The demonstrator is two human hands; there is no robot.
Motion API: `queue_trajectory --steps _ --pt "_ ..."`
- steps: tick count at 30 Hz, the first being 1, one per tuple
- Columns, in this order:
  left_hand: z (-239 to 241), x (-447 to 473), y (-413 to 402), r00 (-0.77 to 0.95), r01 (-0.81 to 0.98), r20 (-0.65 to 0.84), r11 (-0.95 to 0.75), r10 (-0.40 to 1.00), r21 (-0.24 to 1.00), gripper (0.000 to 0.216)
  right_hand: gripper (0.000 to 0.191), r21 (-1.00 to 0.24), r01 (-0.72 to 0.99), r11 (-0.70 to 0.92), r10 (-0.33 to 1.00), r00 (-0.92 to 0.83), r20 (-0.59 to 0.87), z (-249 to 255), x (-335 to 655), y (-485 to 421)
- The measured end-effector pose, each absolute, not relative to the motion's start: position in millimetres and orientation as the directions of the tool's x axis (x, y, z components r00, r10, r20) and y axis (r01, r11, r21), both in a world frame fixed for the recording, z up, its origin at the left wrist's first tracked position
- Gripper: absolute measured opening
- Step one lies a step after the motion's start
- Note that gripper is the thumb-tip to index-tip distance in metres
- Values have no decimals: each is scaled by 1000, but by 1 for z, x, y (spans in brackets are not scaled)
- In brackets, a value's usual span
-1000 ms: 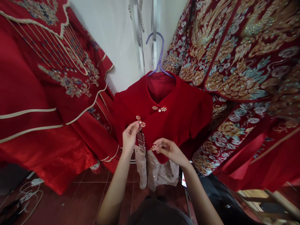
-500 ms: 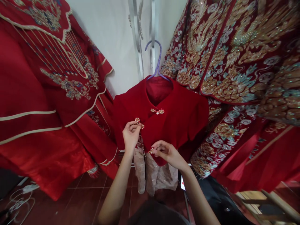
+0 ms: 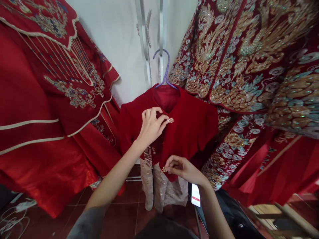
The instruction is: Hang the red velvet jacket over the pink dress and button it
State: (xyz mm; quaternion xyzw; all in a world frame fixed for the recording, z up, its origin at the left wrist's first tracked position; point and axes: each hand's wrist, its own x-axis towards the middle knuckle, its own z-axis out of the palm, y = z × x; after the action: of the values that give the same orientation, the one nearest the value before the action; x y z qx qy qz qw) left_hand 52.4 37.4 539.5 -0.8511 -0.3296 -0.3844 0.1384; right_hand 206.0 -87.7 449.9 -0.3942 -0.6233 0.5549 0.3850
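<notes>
A short-sleeved red velvet top hangs from a purple hanger in front of me. My left hand is at the neckline, thumb and forefinger closed on the jewelled collar clasp. Lower down, my right hand pinches another jewelled clasp at the front flap's edge. That flap is loose on the left side, where the dark under-layer shows. A beaded tassel dangles below my left wrist. Beneath the top hangs pale, glittery fabric.
Red embroidered garments hang at the left, and heavily beaded ones at the right. Metal rails run up the white wall. A lit phone is beside my right forearm. White cables lie on the tiled floor.
My left hand has moved from the side clasp up and right to the collar clasp. The flap has come away at the side. My right hand still pinches the lower clasp.
</notes>
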Motion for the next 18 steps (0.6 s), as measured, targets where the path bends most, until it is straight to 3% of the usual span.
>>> queue_trajectory --steps 4,11,18 --pt "549 51 41 580 630 695 -775 425 -51 13 18 -994 80 74 919 -392 37 450 209 -90" --pt "563 47 42 697 472 637 -880 330 -60 18 19 -986 87 141 953 -282 111 454 216 -85" --pt "565 43 43 688 456 609 -888 394 60 16 23 -984 58 166 959 -244 147 463 214 -79"
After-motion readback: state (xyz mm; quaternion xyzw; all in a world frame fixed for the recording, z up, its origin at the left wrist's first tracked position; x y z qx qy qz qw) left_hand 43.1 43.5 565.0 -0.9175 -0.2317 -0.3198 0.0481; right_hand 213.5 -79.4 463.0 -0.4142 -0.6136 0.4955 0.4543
